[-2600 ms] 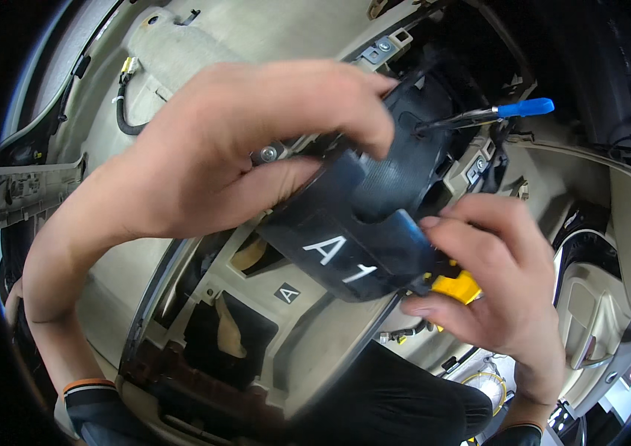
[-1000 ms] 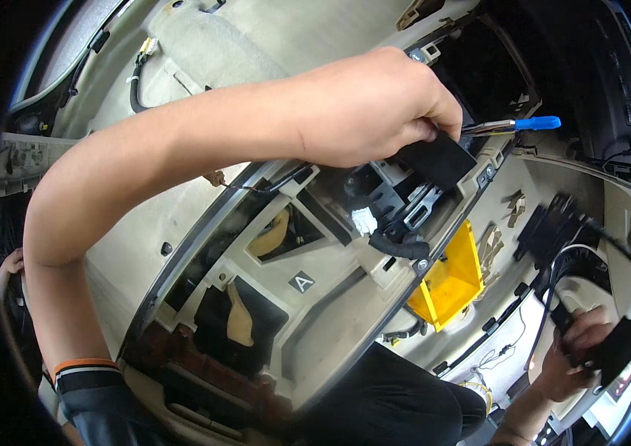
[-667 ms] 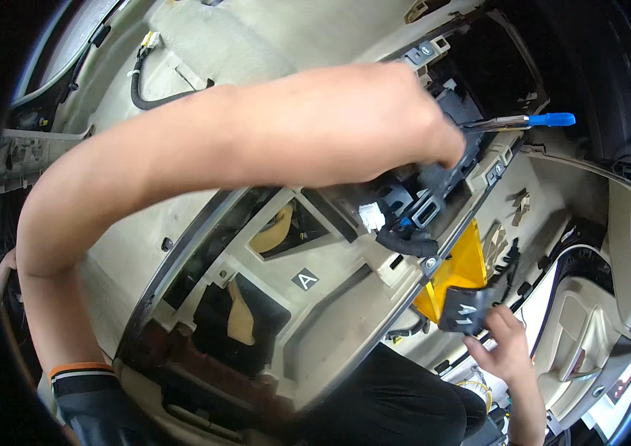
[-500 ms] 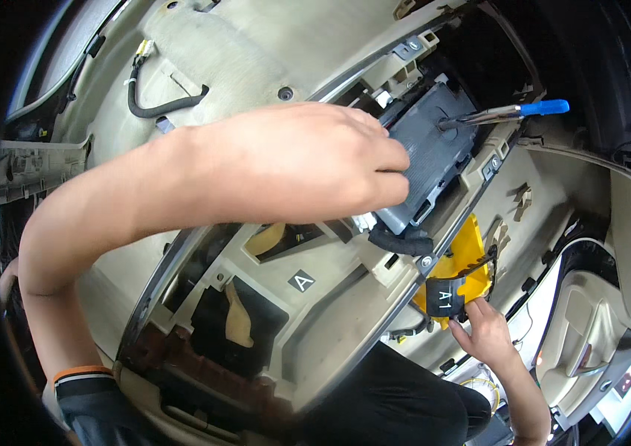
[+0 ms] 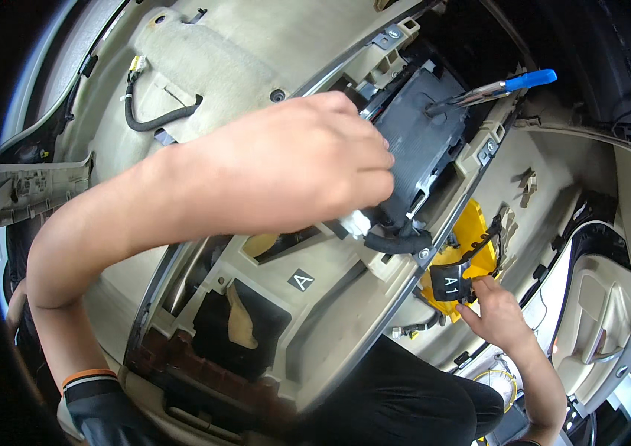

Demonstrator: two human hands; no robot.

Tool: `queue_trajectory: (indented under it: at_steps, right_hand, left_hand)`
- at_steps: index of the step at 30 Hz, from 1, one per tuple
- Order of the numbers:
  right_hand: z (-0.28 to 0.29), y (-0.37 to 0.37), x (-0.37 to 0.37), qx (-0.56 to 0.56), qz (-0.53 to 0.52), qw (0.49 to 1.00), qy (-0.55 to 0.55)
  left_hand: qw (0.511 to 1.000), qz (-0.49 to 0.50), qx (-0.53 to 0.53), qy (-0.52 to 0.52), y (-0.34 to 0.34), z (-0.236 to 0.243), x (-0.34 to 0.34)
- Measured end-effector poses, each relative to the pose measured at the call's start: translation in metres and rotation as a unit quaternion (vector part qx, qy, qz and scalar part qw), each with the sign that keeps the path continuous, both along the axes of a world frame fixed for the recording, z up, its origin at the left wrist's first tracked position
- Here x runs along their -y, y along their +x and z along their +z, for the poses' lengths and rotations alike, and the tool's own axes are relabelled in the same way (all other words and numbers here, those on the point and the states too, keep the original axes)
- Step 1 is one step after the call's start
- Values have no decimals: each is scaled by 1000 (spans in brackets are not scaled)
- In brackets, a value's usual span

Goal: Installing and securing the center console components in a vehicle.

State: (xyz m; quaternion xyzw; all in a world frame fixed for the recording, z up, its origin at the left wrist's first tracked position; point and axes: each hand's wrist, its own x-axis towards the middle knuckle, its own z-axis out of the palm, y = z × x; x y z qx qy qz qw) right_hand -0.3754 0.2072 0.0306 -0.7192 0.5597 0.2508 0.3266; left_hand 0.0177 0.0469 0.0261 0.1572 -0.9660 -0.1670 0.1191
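Observation:
My left hand [image 5: 337, 160] reaches across the middle with curled fingers at the left side of a dark ribbed module [image 5: 412, 141]; what they hold is hidden. A blue-handled tool [image 5: 527, 80] sticks out of the module's top. Below it are a white connector [image 5: 356, 223] and a thick black cable [image 5: 397, 244]. At the lower right, my right hand [image 5: 495, 312] grips a black plastic bracket [image 5: 449, 282] with white lettering, over a yellow bin [image 5: 479, 223].
A beige car interior surrounds this: a console frame [image 5: 330, 312] with openings, a floor panel [image 5: 241, 52] with a black harness [image 5: 159, 117], and a door panel [image 5: 590, 320] at the right. My dark-clad leg [image 5: 389, 394] is at the bottom. Part of a person's limb [image 5: 17, 301] shows at far left.
Earlier both hands were on the black bracket; my right hand has carried it down to the yellow bin. My left hand has shifted down and left along the module, whose ribbed top now shows.

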Motion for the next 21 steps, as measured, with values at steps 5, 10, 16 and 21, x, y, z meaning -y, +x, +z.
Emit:
queue_trajectory:
  at_steps: [5, 10, 16, 21]
  right_hand:
    - [44, 56, 37, 34, -2, 996, -88]
    - [59, 127, 59, 210, 42, 948, -235]
    - [30, 167, 83, 315, 155, 904, -243]
    - [23, 159, 77, 356, 120, 890, -257]
  left_hand:
    - [983, 63, -53, 162, -6, -6, 21]
    - [965, 84, -64, 240, -11, 1, 39]
    - [956, 67, -33, 284, -15, 8, 48]
    - [911, -43, -91, 399, 3, 21, 57]
